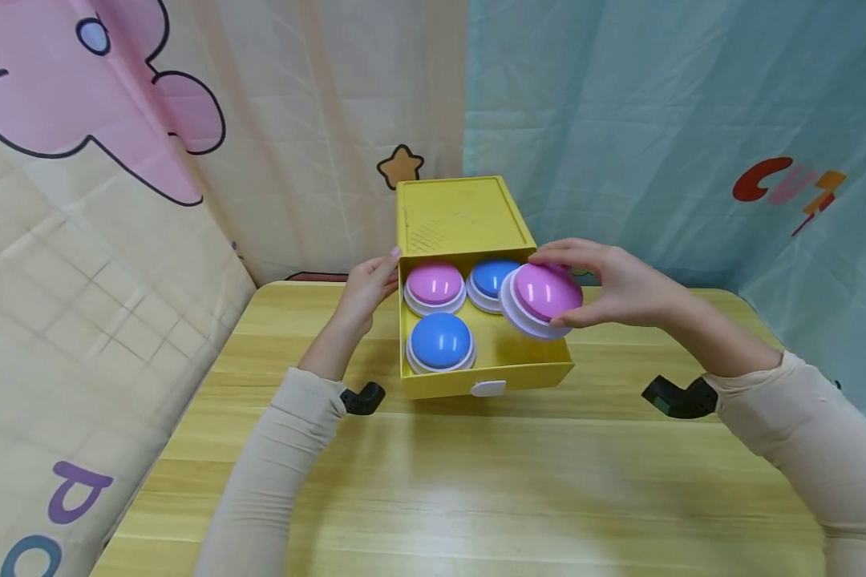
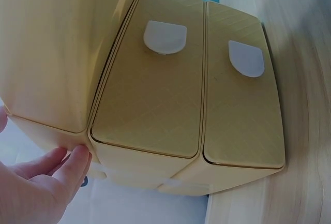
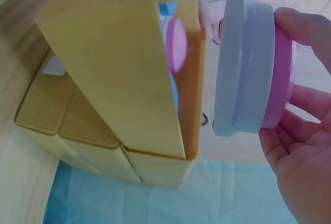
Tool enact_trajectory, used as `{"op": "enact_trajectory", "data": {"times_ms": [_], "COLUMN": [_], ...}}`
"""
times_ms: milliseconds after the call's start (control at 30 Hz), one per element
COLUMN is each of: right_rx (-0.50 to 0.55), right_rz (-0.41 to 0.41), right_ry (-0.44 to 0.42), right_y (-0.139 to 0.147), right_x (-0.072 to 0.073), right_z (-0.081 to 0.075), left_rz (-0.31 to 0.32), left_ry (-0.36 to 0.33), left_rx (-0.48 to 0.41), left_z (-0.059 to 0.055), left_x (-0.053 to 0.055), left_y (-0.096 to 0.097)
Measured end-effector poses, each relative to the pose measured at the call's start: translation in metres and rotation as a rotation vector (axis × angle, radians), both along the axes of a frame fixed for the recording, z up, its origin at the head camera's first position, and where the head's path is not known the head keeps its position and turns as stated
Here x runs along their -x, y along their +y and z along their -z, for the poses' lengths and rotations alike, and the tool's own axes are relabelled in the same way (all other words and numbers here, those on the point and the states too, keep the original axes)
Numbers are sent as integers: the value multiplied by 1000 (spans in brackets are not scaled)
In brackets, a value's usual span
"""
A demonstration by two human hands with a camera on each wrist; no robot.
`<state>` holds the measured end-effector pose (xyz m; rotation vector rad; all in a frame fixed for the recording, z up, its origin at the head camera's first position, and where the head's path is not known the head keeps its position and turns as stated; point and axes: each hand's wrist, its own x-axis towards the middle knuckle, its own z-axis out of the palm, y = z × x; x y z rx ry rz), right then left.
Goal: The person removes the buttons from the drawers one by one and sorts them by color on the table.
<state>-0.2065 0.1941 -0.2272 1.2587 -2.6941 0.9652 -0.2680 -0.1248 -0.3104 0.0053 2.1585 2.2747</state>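
Three glossy domed push buttons (image 1: 442,341) inside the open yellow drawer (image 1: 436,389), rounded white tab (image 1: 487,389) on its front, right hand (image 1: 617,282) pinching a pink round-based button (image 1: 547,293) tilted above the drawer's right side, left hand (image 1: 366,292) with straight fingers touching its left side, wood-grain table (image 1: 520,489) below.

Over my head-camera feed I can make out a few loose letters. Low on the pale left-hand cloth (image 1: 58,361) I see a purple letter (image 1: 79,474), a P or a d turned askew; I cannot tell which. Just below it is a blue ring (image 1: 32,541) that I read as an O, cut by the frame's lower edge. On the teal cloth (image 1: 657,160) at right I read a red C (image 1: 746,183), then a pink U (image 1: 783,196), and beside them an orange-and-red shape (image 1: 828,180), perhaps a T, too distorted for me to be sure.
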Motion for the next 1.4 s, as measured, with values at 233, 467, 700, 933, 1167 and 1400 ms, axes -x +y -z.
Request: {"op": "enact_trajectory", "data": {"times_ms": [233, 467, 700, 933, 1167, 1400], "right_rx": [8, 8, -13, -35, -68, -69], "right_rz": [168, 383, 449, 477, 491, 501], "right_ry": [40, -35, -73, -143, -192, -214], "right_y": [37, 79, 111, 127, 132, 132], "right_x": [-6, -11, -12, -10, -6, -6], "right_z": [5, 33, 84, 133, 173, 193], "left_rz": [4, 8, 14, 10, 8, 11], "left_ry": [-7, 3, 14, 19, 7, 13], "left_rx": [-2, -2, 1, -17, -14, -19], "left_z": [-1, -1, -1, -1, 0, 2], "left_x": [-1, -1, -1, -1, -1, 0], "left_y": [-1, -2, -2, -2, -2, -1]}}
